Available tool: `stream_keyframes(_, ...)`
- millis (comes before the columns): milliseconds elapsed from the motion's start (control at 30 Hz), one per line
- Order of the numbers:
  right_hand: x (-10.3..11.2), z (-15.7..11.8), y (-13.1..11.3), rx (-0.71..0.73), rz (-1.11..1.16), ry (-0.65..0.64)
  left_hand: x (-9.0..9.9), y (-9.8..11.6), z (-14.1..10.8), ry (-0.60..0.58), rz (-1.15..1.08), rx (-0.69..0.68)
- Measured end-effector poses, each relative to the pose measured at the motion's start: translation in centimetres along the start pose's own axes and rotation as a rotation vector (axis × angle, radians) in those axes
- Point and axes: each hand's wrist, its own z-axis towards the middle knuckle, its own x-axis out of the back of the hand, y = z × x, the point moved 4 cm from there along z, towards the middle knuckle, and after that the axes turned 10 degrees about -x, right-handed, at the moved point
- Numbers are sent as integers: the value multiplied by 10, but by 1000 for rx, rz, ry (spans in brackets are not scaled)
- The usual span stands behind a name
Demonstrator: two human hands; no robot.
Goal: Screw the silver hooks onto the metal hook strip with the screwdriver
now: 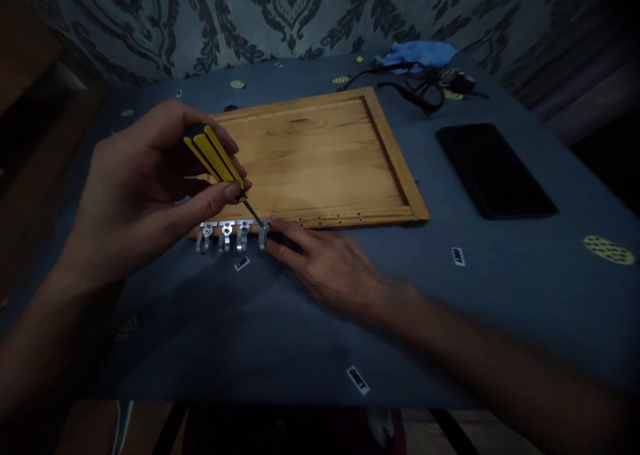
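Observation:
My left hand (155,181) is closed around the yellow and black handle of a screwdriver (215,158). The shaft slants down to the right, and its tip meets the rightmost of several metal hooks (243,231). These silvery hooks sit in a row along the near edge of a shallow wooden tray or frame (310,168). My right hand (335,265) pinches that same rightmost hook at the edge, index fingertip above and thumb below. Something dark shows between its thumb and index finger; I cannot make out what. Small dark holes dot the near edge right of the hooks.
Dark blue patterned cloth covers the table (415,335). A black tablet or large phone (495,168) lies to the right. Behind the frame are eyeglasses (420,95), keys (463,81) and a crumpled blue cloth (420,53), near the patterned wall (280,15).

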Motion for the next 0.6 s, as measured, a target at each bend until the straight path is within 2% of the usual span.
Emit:
stream_keyframes(200,2,0,-1,-8,-5,2,-4,12,-1,30,59,45)
stream_keyframes(400,0,0,0,9,9,-2,-6,3,-2,-19,-13,34)
stream_keyframes(600,0,1,0,9,1,-1,-8,-2,-2,-40,15,17)
